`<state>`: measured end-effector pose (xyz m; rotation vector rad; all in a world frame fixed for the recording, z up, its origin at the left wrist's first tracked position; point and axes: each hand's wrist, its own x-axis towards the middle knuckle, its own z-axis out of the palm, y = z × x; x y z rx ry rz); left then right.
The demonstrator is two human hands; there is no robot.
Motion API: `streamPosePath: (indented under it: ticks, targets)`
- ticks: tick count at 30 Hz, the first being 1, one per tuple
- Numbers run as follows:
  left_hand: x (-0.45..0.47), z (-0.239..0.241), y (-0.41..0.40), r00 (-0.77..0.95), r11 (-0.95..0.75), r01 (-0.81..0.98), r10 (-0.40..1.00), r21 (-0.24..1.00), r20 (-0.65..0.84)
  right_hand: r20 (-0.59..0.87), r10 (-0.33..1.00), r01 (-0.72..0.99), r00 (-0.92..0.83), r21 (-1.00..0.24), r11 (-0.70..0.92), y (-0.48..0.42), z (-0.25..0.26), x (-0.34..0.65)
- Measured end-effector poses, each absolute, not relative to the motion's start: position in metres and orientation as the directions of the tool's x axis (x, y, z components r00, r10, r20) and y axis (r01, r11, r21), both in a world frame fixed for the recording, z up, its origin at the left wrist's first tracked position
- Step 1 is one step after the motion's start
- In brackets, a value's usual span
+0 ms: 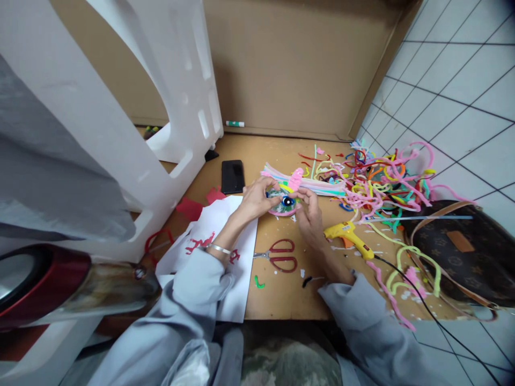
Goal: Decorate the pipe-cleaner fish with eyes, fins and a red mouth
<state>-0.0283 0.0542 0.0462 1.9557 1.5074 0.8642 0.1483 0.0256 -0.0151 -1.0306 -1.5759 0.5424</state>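
Note:
A round craft piece (282,212) with a pink rim and a blue-and-black eye lies on the table between my hands. My left hand (257,198) has its thumb and fingers closed on the left and upper side of this piece. Close by on the right, my right hand (309,215) pinches at the upper right edge beside the eye. A short yellow pipe cleaner (286,188) runs along the top edge between the fingertips. Just behind lies a bundle of pastel pipe cleaners (324,187) with a fuzzy pink piece (296,178) across it.
Red-handled scissors (282,255) lie in front, partly by white paper (241,279). A yellow glue gun (349,238) with a black cord, tangled pipe cleaners (386,185) and a brown bag (446,252) are at right. A phone (232,177) and white plastic chair (193,80) stand left.

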Motion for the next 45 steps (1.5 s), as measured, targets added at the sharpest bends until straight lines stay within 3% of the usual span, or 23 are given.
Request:
streamPosePath:
  ticks: [8, 18, 21, 29, 45]
  targets:
    - [-0.031, 0.045, 0.055, 0.162, -0.241, 0.628, 0.97, 0.74, 0.179, 0.542, 0.832, 0.102, 0.115, -0.84, 0.533, 0.029, -0.013, 0.145]
    - [-0.033, 0.043, 0.057, 0.153, -0.229, 0.625, 0.973, 0.746, 0.17, 0.564, 0.726, 0.317, 0.393, -0.824, 0.469, 0.038, -0.014, 0.155]
    - [-0.034, 0.042, 0.057, 0.148, -0.226, 0.619, 0.974, 0.752, 0.171, 0.52, 0.722, 0.283, 0.456, -0.854, 0.437, 0.04, -0.013, 0.155]
    - [-0.035, 0.045, 0.055, 0.169, -0.236, 0.61, 0.971, 0.757, 0.167, 0.375, 0.821, 0.104, 0.432, -0.924, 0.367, 0.039, -0.011, 0.152]
    - [-0.033, 0.045, 0.055, 0.173, -0.234, 0.602, 0.972, 0.764, 0.162, 0.374, 0.856, 0.163, 0.357, -0.927, 0.337, 0.032, -0.002, 0.155]
